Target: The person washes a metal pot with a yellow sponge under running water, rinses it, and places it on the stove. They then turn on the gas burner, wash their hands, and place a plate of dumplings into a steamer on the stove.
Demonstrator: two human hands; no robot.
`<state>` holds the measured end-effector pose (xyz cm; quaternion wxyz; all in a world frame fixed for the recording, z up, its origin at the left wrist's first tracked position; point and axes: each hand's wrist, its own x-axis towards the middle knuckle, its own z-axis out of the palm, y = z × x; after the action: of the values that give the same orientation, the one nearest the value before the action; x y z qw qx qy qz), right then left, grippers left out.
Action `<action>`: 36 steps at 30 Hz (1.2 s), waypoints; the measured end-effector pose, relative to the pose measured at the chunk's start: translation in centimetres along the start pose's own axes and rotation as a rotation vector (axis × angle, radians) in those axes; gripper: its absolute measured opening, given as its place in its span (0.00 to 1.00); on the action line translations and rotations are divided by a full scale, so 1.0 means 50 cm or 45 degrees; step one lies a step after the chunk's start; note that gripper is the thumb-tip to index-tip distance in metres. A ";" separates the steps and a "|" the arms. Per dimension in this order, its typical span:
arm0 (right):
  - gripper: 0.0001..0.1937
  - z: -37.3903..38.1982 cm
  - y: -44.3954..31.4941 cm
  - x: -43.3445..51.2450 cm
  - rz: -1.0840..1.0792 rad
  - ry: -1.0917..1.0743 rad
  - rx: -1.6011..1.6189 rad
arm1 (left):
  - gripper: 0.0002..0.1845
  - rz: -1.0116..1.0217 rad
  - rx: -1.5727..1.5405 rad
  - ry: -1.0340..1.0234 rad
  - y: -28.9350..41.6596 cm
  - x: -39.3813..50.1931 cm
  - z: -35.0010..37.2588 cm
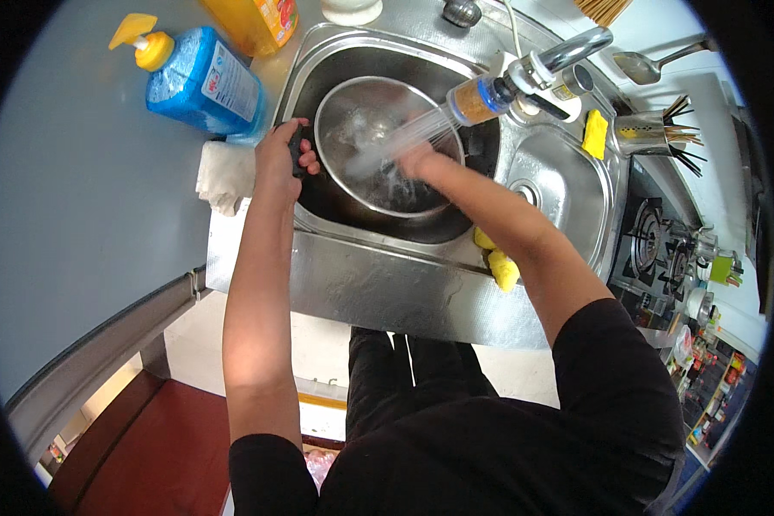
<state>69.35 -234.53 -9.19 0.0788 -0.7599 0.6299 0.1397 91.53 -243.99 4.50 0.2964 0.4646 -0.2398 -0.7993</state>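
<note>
A round metal pot [343, 122] sits tilted in the large steel sink basin [400, 233]. My left hand [284, 158] grips the pot's black side handle [296, 151]. Inside the pot, my right hand [419, 157] is blurred and partly covered by the running water. Whether it holds anything cannot be made out. Water pours in a wide spray from the faucet's filter head [474, 101] above the right side of the pot, and splashes against the inside.
Left of the basin stand a blue pump bottle [203, 80] and a folded pale cloth [224, 174]. Yellow sponges [504, 271] lie by my right forearm. Right are a smaller basin [564, 187], a yellow cloth [595, 134], a chopstick holder [635, 134] and a gas stove [648, 242].
</note>
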 end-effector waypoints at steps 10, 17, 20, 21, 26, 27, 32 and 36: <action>0.11 -0.293 -0.071 0.065 0.553 -0.042 2.549 | 0.12 -0.019 0.039 -0.033 -0.006 0.007 -0.021; 0.21 -0.256 -0.011 -0.168 -0.296 -0.584 1.456 | 0.11 -0.045 0.038 -0.031 -0.001 0.008 -0.014; 0.20 -0.282 0.073 -0.286 -0.218 -0.165 0.830 | 0.10 -0.062 0.012 -0.024 0.000 0.010 -0.010; 0.18 -0.298 0.091 -0.327 -0.080 0.006 0.572 | 0.10 -0.069 0.014 -0.008 0.004 0.010 -0.004; 0.16 -0.210 0.159 -0.522 0.513 -0.042 0.670 | 0.11 -0.090 0.026 0.032 0.018 -0.009 0.067; 0.16 -0.169 0.159 -0.555 0.576 -0.091 0.675 | 0.11 -0.081 0.034 0.004 0.021 -0.015 0.086; 0.25 -0.156 0.086 -0.610 0.621 -0.004 0.618 | 0.11 -0.002 0.128 -0.103 0.027 -0.054 0.153; 0.25 -0.245 -0.042 -0.604 0.450 0.096 1.058 | 0.10 0.132 0.294 -0.121 0.026 -0.059 0.160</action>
<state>67.76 -209.52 11.74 0.3293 -0.5492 0.7550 -0.1414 85.95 -241.99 10.75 0.2701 0.4444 -0.3676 -0.7710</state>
